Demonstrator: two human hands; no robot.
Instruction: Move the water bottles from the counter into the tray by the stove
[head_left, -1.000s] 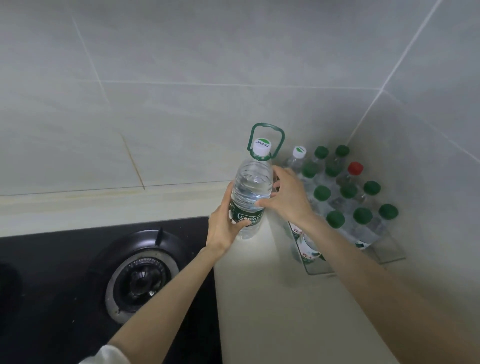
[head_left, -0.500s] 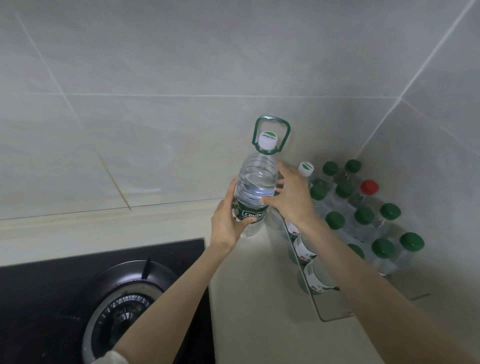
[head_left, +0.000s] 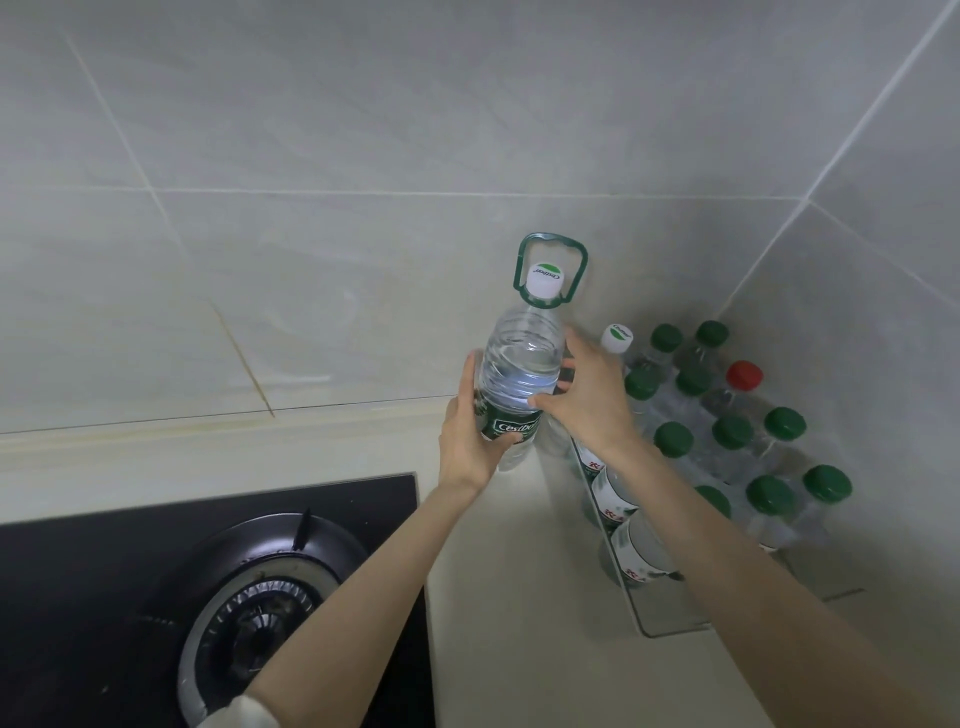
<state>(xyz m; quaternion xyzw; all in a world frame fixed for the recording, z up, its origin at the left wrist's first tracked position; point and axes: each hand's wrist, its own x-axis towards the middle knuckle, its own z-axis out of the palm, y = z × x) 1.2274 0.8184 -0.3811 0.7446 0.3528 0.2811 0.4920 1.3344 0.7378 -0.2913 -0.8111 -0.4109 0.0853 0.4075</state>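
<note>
Little has shifted since half a second ago: the big bottle stays upright, just left of the tray. One grip, the left hand, wraps its green label; the right hand curls on its ribbed clear shoulder. Its looped green handle frames a white cap. Round-capped small bottles stand in the clear tray on the pale bench by the black stove.

— Where's the tray?
— In the corner of the worktop, small bottles standing in it. The large bottle is just left of it, the hob burner further left.
</note>
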